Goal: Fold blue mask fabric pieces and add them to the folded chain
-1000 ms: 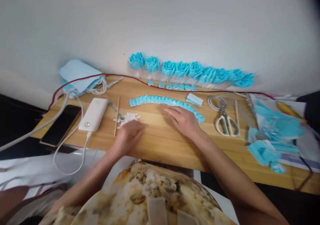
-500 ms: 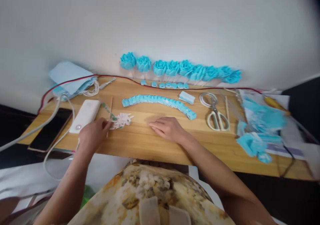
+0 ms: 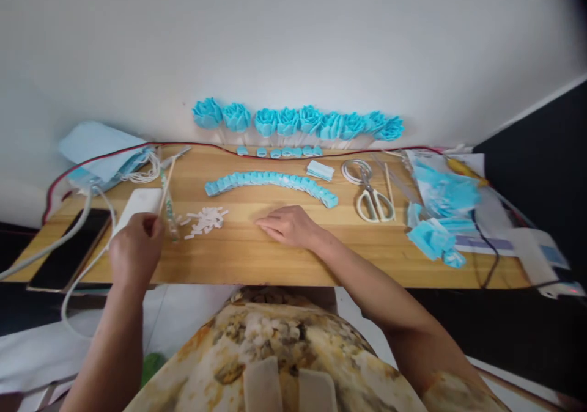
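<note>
My left hand (image 3: 136, 241) is closed on a thin wooden stick (image 3: 167, 178), which points up and away from the fingertips. Just beside it lie a narrow clear strip with green marks (image 3: 169, 210) and a small pile of short white pieces (image 3: 207, 220). My right hand (image 3: 288, 225) rests on the wooden table (image 3: 257, 259), fingers stretched out and holding nothing. Beyond it runs a curved row of overlapping folded light-blue pieces (image 3: 271, 180). A small stack of blue-white cut pieces (image 3: 320, 170) is to its right.
Blue flowers (image 3: 288, 121) on pale stems lean along the wall, small blue rolls (image 3: 275, 153) before them. Scissors (image 3: 375, 204), a wire coil (image 3: 351, 170) and blue scraps (image 3: 431, 238) are right. A phone (image 3: 73, 247), a white power bank (image 3: 142, 201) and blue masks (image 3: 98, 149) are left.
My left hand has drawn back leftward from the white pieces, with the stick in it now tilted. My right hand stays resting on the table. The view has shifted a little to the right.
</note>
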The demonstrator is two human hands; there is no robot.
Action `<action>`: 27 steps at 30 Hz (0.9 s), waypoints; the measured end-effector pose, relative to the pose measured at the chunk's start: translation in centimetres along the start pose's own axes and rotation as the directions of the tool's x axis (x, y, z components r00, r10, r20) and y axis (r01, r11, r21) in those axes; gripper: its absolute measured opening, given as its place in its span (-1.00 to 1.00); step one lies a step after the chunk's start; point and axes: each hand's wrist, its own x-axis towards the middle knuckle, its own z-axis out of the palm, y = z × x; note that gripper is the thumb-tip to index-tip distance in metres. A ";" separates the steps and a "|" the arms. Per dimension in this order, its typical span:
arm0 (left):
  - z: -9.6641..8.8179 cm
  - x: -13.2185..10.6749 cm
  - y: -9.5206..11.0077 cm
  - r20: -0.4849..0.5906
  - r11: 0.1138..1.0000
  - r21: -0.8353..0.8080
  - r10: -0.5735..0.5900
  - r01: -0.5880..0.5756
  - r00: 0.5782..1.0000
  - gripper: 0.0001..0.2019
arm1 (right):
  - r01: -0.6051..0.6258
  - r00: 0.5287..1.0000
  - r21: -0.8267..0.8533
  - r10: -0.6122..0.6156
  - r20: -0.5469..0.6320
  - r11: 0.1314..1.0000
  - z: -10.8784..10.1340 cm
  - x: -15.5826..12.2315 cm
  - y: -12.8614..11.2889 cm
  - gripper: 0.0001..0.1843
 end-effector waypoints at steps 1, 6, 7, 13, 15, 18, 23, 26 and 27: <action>-0.1 -0.1 0.1 -0.003 0.999 -0.035 0.002 -0.002 1.000 -0.80 | -0.007 1.000 0.027 0.007 -0.007 1.000 0.0 -0.1 0.0 -0.67; 0.2 -0.5 -0.3 -0.008 0.973 -0.226 0.050 -0.051 0.999 -0.68 | -0.070 0.995 0.143 0.079 -0.059 0.987 0.5 0.7 -0.3 -0.68; 0.3 -0.6 -0.3 -0.006 0.969 -0.242 0.055 -0.054 0.998 -0.68 | -0.088 0.993 0.173 0.100 -0.059 0.981 0.7 1.5 -0.6 -0.68; 1.0 -1.8 0.8 0.000 0.933 -0.356 0.059 -0.055 0.998 -0.69 | -0.343 0.939 0.505 0.305 0.159 0.792 3.0 9.1 -4.3 -0.69; 1.2 -2.3 1.3 0.004 0.917 -0.396 0.061 -0.054 0.998 -0.71 | -0.411 0.907 0.641 0.359 0.220 0.648 4.5 11.2 -5.3 -0.68; 1.4 -2.6 1.3 0.010 0.878 -0.477 0.047 -0.037 0.999 -0.73 | -0.471 0.850 0.774 0.451 0.270 0.424 6.5 12.8 -6.0 -0.81; 0.5 -1.9 0.0 -0.111 0.720 -0.694 -0.106 0.000 0.988 -0.76 | -0.501 0.854 0.670 0.442 0.276 0.548 7.1 13.3 -6.3 -0.77; -0.1 -1.9 -0.3 -0.125 0.618 -0.786 -0.147 -0.008 0.981 -0.81 | -0.471 0.880 0.432 0.380 0.283 0.769 6.2 13.4 -6.5 -0.64; -0.1 -2.2 -0.3 -0.116 0.585 -0.811 -0.156 -0.003 0.981 -0.83 | -0.448 0.891 0.361 0.374 0.258 0.818 5.9 13.3 -6.4 -0.61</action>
